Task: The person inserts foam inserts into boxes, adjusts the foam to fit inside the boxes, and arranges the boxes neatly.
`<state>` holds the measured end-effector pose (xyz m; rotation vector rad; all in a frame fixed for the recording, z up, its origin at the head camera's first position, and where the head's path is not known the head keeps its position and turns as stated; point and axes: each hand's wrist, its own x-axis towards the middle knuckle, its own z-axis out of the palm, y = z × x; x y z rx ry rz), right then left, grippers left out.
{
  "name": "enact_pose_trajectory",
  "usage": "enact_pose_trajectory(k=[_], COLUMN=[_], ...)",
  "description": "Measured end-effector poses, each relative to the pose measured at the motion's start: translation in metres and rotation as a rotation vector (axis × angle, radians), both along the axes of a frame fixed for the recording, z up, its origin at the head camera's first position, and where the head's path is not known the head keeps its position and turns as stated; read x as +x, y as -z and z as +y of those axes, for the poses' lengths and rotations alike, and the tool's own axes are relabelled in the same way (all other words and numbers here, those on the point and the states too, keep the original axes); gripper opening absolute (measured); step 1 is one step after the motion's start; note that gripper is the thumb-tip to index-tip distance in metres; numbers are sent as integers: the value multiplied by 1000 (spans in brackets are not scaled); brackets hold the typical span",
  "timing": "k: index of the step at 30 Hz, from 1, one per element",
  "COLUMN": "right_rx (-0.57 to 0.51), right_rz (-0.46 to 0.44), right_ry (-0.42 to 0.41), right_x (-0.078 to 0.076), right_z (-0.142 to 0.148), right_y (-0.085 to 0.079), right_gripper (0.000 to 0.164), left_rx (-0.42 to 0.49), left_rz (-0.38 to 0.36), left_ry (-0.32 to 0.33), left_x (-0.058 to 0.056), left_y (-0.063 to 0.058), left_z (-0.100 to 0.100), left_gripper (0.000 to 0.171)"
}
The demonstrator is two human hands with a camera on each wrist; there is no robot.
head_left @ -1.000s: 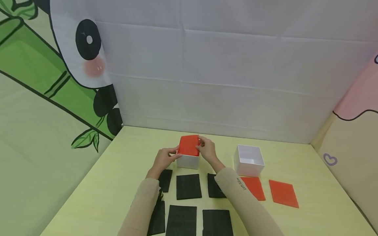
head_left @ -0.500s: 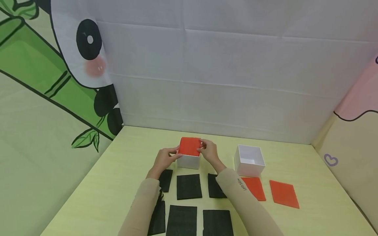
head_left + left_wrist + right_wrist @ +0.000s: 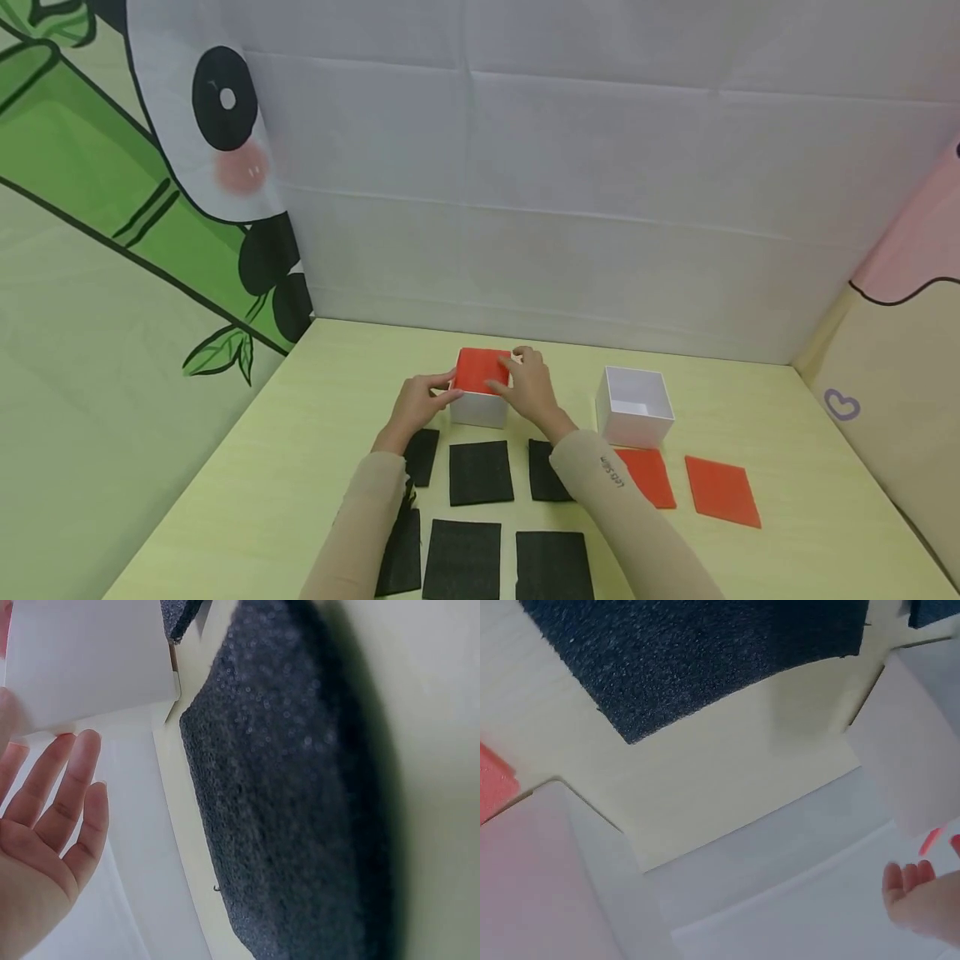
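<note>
A red foam sheet [image 3: 477,371] lies in the top of a white box [image 3: 478,409], nearly level with its rim. My left hand [image 3: 414,408] holds this box at its left side, the thumb near the front corner. In the left wrist view, fingers of the left hand [image 3: 56,802] touch the box's white wall [image 3: 90,660]. Over the box's right edge, my right hand [image 3: 531,387] has thumb and fingers spread apart, their tips at the red sheet. The right wrist view shows the right hand [image 3: 926,900] beside the box [image 3: 915,750], with only a sliver of red visible.
A second white box [image 3: 636,407] stands open to the right, with nothing seen inside. Two red foam sheets [image 3: 722,492] lie in front of it. Several black foam sheets [image 3: 481,473] lie in rows nearer me, partly under my forearms. A white cloth wall [image 3: 570,208] closes off the back.
The red sheet has gone from tilted above the box to lying flat in its top. My right hand has loosened its pinch and spread its fingers. The left hand has stayed put.
</note>
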<state>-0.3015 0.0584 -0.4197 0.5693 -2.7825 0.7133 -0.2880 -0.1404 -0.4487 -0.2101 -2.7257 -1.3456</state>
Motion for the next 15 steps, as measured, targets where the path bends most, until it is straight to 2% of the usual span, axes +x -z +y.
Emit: enact_pose_trajectory(k=[3, 7, 12, 15], right_rx=[122, 207, 215, 205], right_rz=[113, 192, 275, 264], right_ry=[-64, -172, -293, -334], right_x=[0, -2, -3, -2], right_z=[-1, -1, -4, -7], right_y=[3, 8, 9, 8], right_gripper=[58, 61, 61, 61], left_rx=[5, 15, 22, 17], left_rz=[6, 20, 43, 55], left_ry=[2, 9, 15, 22], left_x=[0, 1, 2, 2], left_y=[0, 0, 0, 0], left_z=[0, 0, 0, -1], left_gripper=[47, 46, 46, 46])
